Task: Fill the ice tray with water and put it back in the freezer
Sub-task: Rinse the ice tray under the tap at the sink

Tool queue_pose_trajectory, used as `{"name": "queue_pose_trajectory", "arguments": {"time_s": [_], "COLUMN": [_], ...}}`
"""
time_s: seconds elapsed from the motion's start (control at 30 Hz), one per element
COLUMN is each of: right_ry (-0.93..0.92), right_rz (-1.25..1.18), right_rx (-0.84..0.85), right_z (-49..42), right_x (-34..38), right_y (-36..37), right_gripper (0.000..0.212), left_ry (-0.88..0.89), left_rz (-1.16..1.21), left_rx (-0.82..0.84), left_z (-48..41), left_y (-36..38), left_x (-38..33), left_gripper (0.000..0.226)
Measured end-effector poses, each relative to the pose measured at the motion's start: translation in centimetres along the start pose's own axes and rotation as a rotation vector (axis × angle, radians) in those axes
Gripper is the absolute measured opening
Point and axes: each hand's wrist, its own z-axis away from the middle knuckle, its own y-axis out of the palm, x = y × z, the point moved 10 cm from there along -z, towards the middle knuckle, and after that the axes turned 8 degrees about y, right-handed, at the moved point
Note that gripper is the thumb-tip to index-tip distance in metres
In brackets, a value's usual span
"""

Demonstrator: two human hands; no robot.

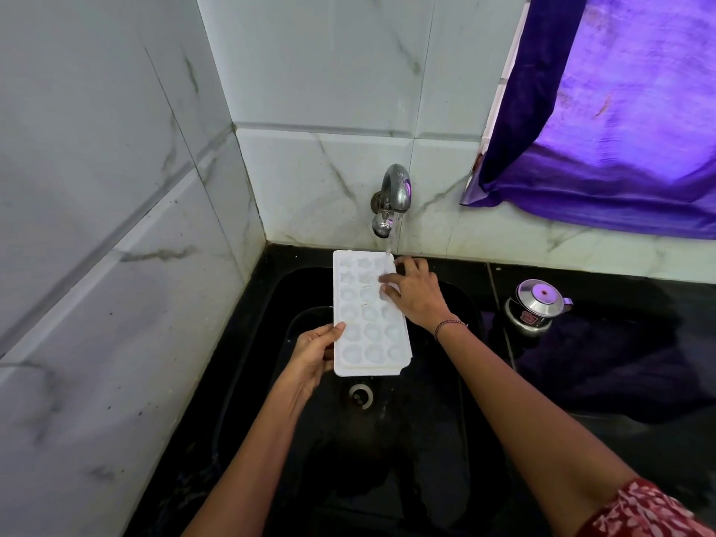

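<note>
White plastic, the ice tray is in the air over the black sink, its far right corner under the thin stream from the tap. Your left hand holds the near left edge, thumb on top and fingers curled below. Your right hand lies on the far right edge with fingers spread and the thumb over the cells; I cannot tell if any finger hooks under the rim. The filling seems only begun, because the water reaches just one corner. To do it well, keep the tray almost level, with the far end only a little higher, so the water runs from cell to cell toward you. Move the tray slowly under the stream and do not let your right thumb block it. Stop before the cells overflow, I think, or the carry to the freezer will spill.
</note>
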Motion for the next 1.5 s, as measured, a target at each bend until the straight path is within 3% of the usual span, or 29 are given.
{"name": "queue_pose_trajectory", "arguments": {"time_s": [0.2, 0.37, 0.57, 0.83, 1.0, 1.1, 1.5], "right_ry": [-0.045, -0.068, -0.098, -0.132, -0.064, -0.042, -0.071], "right_rz": [0.111, 0.072, 0.261, 0.179, -0.173, -0.23, 0.168], "right_rx": [-0.035, 0.07, 0.035, 0.102, 0.076, 0.025, 0.116], "right_z": [-0.4, -0.4, -0.2, -0.4, -0.1, 0.1, 0.0], "right_x": [0.3, 0.0, 0.9, 0.3, -0.9, -1.0, 0.4], "right_y": [-0.4, 0.0, 0.4, 0.8, 0.7, 0.4, 1.5], "right_gripper": [0.035, 0.037, 0.04, 0.035, 0.041, 0.042, 0.039], "left_ry": [0.004, 0.001, -0.019, 0.02, 0.042, 0.034, -0.038], "left_rz": [-0.002, -0.015, -0.002, -0.08, -0.072, -0.066, -0.032], "left_rx": [0.019, 0.027, 0.048, 0.079, 0.067, 0.066, 0.097], "left_z": [0.2, 0.3, 0.4, 0.6, 0.8, 0.9, 2.4], "left_y": [0.3, 0.3, 0.9, 0.4, 0.1, -0.1, -1.0], "left_x": [-0.2, -0.1, 0.3, 0.0, -0.1, 0.1, 2.9], "left_gripper": [0.012, 0.013, 0.014, 0.016, 0.016, 0.015, 0.016]}}
